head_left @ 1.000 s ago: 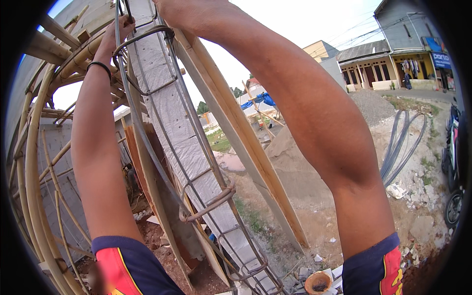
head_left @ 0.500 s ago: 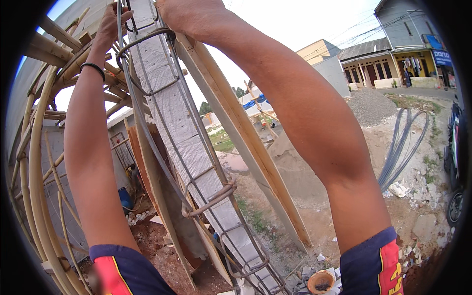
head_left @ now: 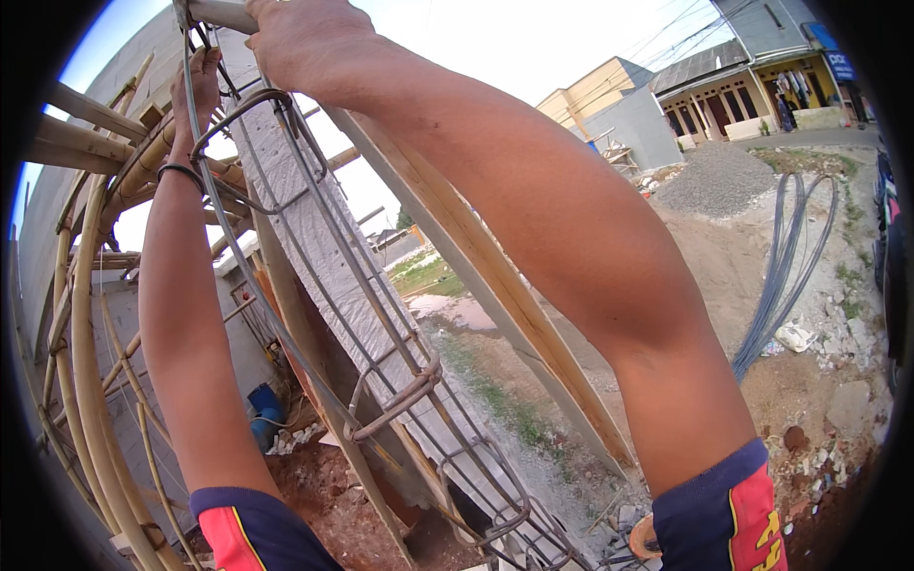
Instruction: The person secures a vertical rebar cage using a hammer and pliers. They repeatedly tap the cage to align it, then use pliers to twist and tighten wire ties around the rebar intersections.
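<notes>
Both my arms reach up along a steel rebar cage that stands against a grey concrete column. My left hand is closed around a long vertical bar near the top stirrup. My right hand grips the cage's top, at the picture's upper edge; its fingers are partly cut off. Lower stirrups ring the bars further down. A black band sits on my left wrist.
Bamboo scaffold poles curve along the left. A slanted wooden plank leans beside the column. Below lie red earth and rubble, a blue container, bundled long rebars, a gravel heap and houses beyond.
The view has tilted upward a little. My left hand has slid higher up the bar, and my right hand stays gripping the cage's top.
</notes>
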{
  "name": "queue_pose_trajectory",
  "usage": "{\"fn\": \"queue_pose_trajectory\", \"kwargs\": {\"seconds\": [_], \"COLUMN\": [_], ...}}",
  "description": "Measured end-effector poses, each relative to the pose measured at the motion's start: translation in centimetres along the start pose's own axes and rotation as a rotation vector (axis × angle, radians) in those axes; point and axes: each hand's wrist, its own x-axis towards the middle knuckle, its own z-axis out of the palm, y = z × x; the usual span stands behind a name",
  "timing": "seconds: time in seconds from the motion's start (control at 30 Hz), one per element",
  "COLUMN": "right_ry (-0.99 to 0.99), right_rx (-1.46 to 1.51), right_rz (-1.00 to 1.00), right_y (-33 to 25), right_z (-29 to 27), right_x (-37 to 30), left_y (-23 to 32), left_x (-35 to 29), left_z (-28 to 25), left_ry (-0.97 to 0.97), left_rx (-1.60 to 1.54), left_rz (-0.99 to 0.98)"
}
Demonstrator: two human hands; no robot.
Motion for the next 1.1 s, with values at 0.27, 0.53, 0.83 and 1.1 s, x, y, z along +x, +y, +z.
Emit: {"fn": "queue_pose_trajectory", "kwargs": {"seconds": [0.27, 0.53, 0.83, 1.1], "right_ry": [0.250, 0.111, 0.127, 0.007], "right_rx": [-0.353, 0.049, -0.100, -0.079], "right_rz": [0.143, -0.076, -0.049, -0.068], "right_y": [-3.3, 1.0, -0.4, -0.8], "right_z": [-0.7, -1.7, -0.7, -1.8], "right_x": [0.2, 0.7, 0.5, 0.6], "left_y": [-0.1, -1.0, -0.6, -0.4], "left_x": [0.1, 0.8, 0.5, 0.2], "left_z": [-0.3, -0.2, -0.2, 0.0], "left_ry": [-0.056, -0.119, -0.136, -0.132], "left_rx": [-0.032, -0.090, -0.007, -0.125], "left_rz": [0.049, 0.007, 0.028, -0.037]}}
